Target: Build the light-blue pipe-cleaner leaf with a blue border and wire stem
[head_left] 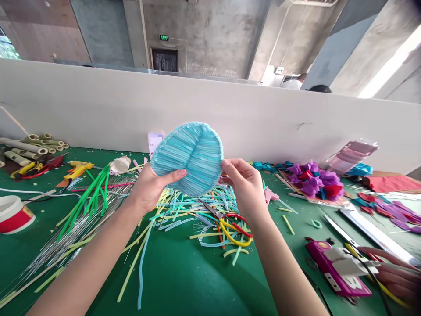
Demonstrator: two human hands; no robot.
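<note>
Held up above the green table is a light-blue leaf (194, 153) of fuzzy pipe cleaners, with a midrib and a twisted rim. My left hand (153, 186) grips its lower left edge, the thumb lying across the front and the fingers hidden behind. At the right edge, my right hand (243, 180) pinches the rim between thumb and fingertips. Below the leaf lie scissors (235, 228) with red and yellow handles, among loose yellow, blue and green pipe cleaners (177, 219).
At left are a yellow glue gun (78, 170), bamboo pieces (36, 147), green pipe cleaners (87, 199) and a red-white cup (15, 215). Purple and red craft flowers (312, 180) and a magenta power strip (335, 267) sit right. Another person's hand (396, 276) is near other scissors (340, 230).
</note>
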